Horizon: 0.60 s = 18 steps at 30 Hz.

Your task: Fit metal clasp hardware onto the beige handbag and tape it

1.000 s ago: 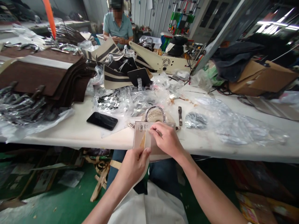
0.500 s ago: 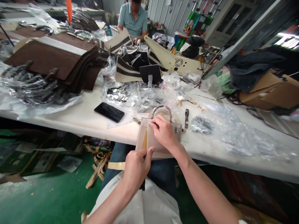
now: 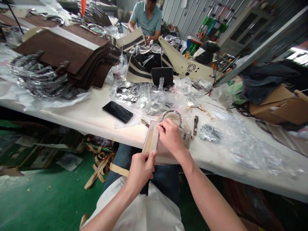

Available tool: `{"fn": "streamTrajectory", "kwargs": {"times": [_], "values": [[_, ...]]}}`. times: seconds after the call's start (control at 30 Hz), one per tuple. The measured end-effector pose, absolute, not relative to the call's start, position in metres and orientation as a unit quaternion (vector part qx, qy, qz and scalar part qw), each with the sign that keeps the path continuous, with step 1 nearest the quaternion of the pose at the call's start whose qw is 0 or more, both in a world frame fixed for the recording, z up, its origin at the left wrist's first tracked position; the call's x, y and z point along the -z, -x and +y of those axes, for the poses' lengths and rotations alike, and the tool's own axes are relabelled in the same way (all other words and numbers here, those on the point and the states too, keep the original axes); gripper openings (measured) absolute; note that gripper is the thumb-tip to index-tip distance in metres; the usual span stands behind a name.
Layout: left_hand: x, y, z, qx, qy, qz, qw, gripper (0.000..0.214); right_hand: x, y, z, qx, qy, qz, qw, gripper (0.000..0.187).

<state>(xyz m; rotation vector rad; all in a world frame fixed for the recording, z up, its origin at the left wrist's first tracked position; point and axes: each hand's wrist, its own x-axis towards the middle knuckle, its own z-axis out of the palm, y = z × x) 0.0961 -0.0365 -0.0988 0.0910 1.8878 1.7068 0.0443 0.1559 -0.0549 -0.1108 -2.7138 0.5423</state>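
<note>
A small beige handbag (image 3: 168,153) lies at the table's front edge, over my lap, its wrapped round handle (image 3: 177,115) pointing away. Fingers of my right hand (image 3: 172,136) pinch the upper end of a pale folded edge (image 3: 154,141) on the bag's left side. Lower down, my left hand (image 3: 142,165) grips that same edge between thumb and fingers. A narrow yellowish band (image 3: 149,144) shows just left of the fold; whether it is lining or tape I cannot tell. Close by are a metal clasp on a strap (image 3: 144,122) and a short dark strap (image 3: 195,125).
A black phone (image 3: 117,111) lies to the left. Stacked brown bag panels (image 3: 72,53) with plastic-wrapped handles (image 3: 38,77) fill the far left. Clear plastic bags (image 3: 154,96) spread across the middle. A co-worker (image 3: 147,21) sits opposite. A cardboard box (image 3: 279,106) stands right.
The bag's edge under my hands now shows as a narrow pale fold, where a wider panel stood before. Both hands keep their pinch. The whole view has shifted and tilted slightly.
</note>
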Motion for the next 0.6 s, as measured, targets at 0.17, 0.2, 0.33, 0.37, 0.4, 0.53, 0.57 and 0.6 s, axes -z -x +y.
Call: {"fn": "streamTrajectory", "kwargs": {"times": [0.17, 0.2, 0.33, 0.37, 0.4, 0.53, 0.57, 0.6], "values": [[0.097, -0.090, -0.035, -0.669, -0.010, 0.668, 0.326, 0.073, 0.055, -0.040, 0.152, -0.154, 0.051, -0.971, 0.174, 0.021], [0.098, -0.089, -0.035, -0.673, -0.009, 0.663, 0.328, 0.074, 0.056, -0.040, 0.152, -0.145, 0.054, -0.973, 0.172, 0.021], [0.099, -0.086, -0.035, -0.678, -0.007, 0.654, 0.336, 0.076, 0.061, -0.036, 0.153, -0.125, 0.060, -0.975, 0.171, 0.021], [0.100, -0.085, -0.035, -0.680, -0.006, 0.652, 0.337, 0.076, 0.062, -0.035, 0.153, -0.122, 0.061, -0.976, 0.172, 0.021], [0.100, -0.085, -0.035, -0.682, -0.005, 0.649, 0.338, 0.076, 0.063, -0.034, 0.153, -0.119, 0.062, -0.976, 0.173, 0.021], [0.103, -0.083, -0.034, -0.687, 0.008, 0.639, 0.346, 0.076, 0.064, -0.031, 0.149, -0.111, 0.078, -0.976, 0.167, 0.019], [0.104, -0.082, -0.034, -0.687, 0.011, 0.637, 0.349, 0.076, 0.064, -0.031, 0.148, -0.115, 0.084, -0.975, 0.172, 0.015], [0.105, -0.082, -0.034, -0.688, 0.013, 0.634, 0.353, 0.076, 0.063, -0.030, 0.149, -0.124, 0.088, -0.972, 0.180, 0.017]]}}
